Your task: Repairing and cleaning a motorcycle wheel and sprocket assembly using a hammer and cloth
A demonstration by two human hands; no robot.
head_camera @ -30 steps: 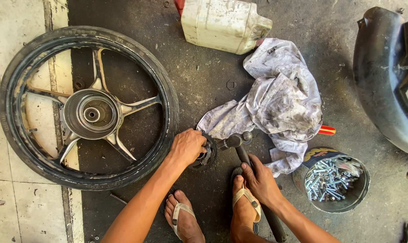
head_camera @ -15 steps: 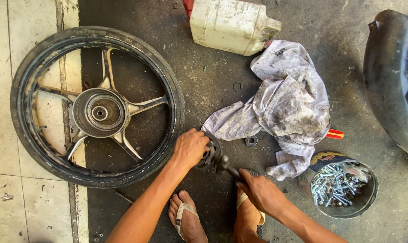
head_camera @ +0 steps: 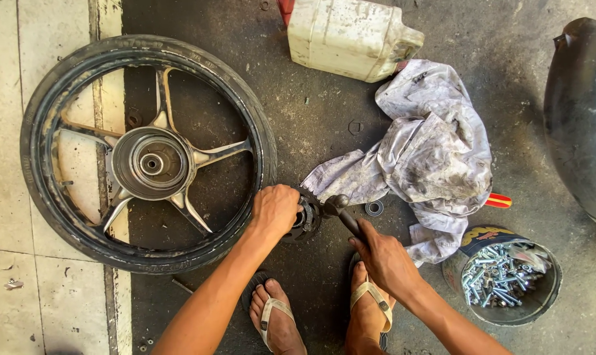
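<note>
My left hand (head_camera: 275,209) grips a dark round metal part (head_camera: 308,219) that rests on the oily floor beside the tyre. My right hand (head_camera: 385,260) is wrapped around the handle of a hammer (head_camera: 343,209), whose dark head sits right next to that part. A small metal ring (head_camera: 374,208) lies on the floor just right of the hammer head. My two feet in sandals (head_camera: 275,317) are planted below the hands.
A motorcycle wheel with tyre (head_camera: 147,154) lies flat at left. A dirty rag (head_camera: 429,158) is spread at right, a white plastic jug (head_camera: 350,36) behind it. A tin of bolts (head_camera: 508,276) stands lower right, a dark fender (head_camera: 584,118) at the right edge.
My right hand has slid back along the handle and the hammer head has come down next to the round part. My left hand has stayed on the part.
</note>
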